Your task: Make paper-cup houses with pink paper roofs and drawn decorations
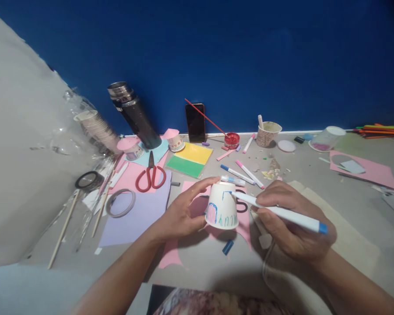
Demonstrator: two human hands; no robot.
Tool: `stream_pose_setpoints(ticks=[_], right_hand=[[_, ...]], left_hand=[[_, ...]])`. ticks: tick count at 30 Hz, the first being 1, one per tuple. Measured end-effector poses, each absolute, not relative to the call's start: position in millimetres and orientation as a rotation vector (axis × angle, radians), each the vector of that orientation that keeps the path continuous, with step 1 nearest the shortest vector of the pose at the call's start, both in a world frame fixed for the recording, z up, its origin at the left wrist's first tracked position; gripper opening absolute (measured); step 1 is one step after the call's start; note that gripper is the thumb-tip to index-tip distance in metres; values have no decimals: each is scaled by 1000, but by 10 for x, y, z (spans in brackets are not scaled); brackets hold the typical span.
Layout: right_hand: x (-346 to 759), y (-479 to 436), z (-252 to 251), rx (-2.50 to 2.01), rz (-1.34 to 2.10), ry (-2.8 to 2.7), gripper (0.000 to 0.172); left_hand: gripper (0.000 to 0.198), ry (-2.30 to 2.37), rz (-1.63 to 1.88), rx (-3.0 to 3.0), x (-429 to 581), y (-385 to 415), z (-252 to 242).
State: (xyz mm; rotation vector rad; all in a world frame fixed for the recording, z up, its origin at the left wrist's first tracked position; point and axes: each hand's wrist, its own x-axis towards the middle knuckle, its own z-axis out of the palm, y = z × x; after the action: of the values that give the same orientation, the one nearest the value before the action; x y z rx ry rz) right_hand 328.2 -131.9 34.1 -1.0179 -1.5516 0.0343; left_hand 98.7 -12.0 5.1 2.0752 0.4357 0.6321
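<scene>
My left hand (187, 210) grips a white paper cup (223, 205) at its left side, the cup turned with its wide rim down. Drawn on it are a blue-outlined pink arch, green strokes along the rim and a blue angled line. In my right hand (292, 218) is a white marker with a blue end (289, 213), its tip touching the cup beside the blue line. Below the cup lies a dark blue marker cap (227, 248). Pink paper (170, 258) lies under the cup, and dark scissor handles (241, 202) show partly behind it.
Red-handled scissors (150, 175) and a grey tape roll (121, 203) lie on lilac paper (131, 232) at left. A dark flask (136, 118) and stacked cups (96, 130) stand behind. Several markers (238, 174), a red paint jar (231, 140) and a phone (195, 123) sit toward the blue wall.
</scene>
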Motion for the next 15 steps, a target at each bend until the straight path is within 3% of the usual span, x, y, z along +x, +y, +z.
stream_pose_setpoints(ticks=[15], right_hand=[[3314,-1332,361,-1035,48,-1572,17]], left_hand=[[81,435,628,2013,986,-121,72]])
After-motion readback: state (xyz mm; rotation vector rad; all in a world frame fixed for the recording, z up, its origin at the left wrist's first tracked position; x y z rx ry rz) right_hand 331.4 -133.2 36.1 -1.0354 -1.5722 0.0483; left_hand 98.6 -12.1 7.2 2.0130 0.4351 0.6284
